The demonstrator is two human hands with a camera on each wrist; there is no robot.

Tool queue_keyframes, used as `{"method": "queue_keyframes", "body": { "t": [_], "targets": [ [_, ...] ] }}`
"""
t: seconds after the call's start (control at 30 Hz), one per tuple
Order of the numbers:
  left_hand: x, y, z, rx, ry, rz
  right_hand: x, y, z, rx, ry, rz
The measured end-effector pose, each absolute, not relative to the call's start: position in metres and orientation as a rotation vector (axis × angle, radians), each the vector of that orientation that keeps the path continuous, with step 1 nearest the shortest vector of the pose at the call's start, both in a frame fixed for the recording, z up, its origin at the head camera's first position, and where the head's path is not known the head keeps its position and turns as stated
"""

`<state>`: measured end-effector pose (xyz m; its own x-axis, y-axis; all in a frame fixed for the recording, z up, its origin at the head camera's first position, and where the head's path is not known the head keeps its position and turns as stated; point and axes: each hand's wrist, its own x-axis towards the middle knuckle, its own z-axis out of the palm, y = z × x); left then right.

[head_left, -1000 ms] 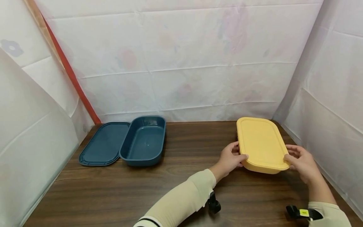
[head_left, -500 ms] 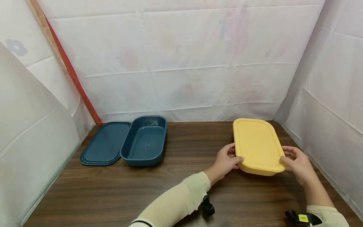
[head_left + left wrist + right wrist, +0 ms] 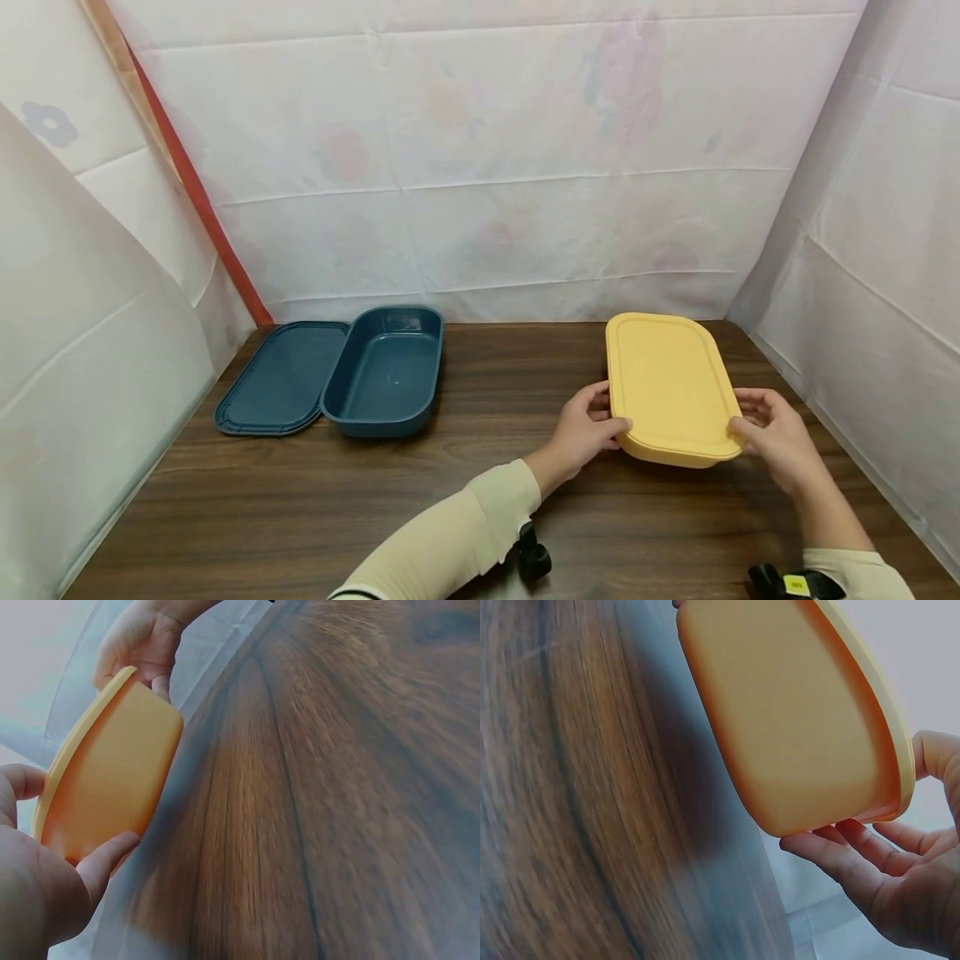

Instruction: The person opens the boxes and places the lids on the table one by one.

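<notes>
Head view: yellow lidded box [image 3: 670, 385] at the right of the table [image 3: 465, 483], our left hand [image 3: 587, 428] and right hand [image 3: 776, 435] grasping its near corners.
Left wrist view: thumb over the lid rim, fingers [image 3: 105, 859] under the base; box clear of the wood.
Right wrist view: fingers [image 3: 840, 855] cup the underside. We judge it light, stiff, smooth plastic; grip best at rim and base

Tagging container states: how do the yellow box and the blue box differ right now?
The yellow box is closed with its lid on; the blue box is open, its blue lid lying beside it. The yellow box is held off the table by the left hand and right hand; the blue box rests untouched. Both are rounded rectangles.
</notes>
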<state>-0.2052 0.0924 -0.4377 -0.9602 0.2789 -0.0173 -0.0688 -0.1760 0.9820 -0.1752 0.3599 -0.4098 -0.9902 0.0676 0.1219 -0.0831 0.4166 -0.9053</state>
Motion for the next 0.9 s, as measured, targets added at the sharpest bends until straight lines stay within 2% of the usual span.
{"method": "queue_keyframes", "body": {
  "t": [0.9],
  "targets": [
    [-0.192, 0.043, -0.436, 0.248, 1.857, 2.275, -0.178, 0.314, -0.400, 0.092, -2.564, 1.617]
  ]
}}
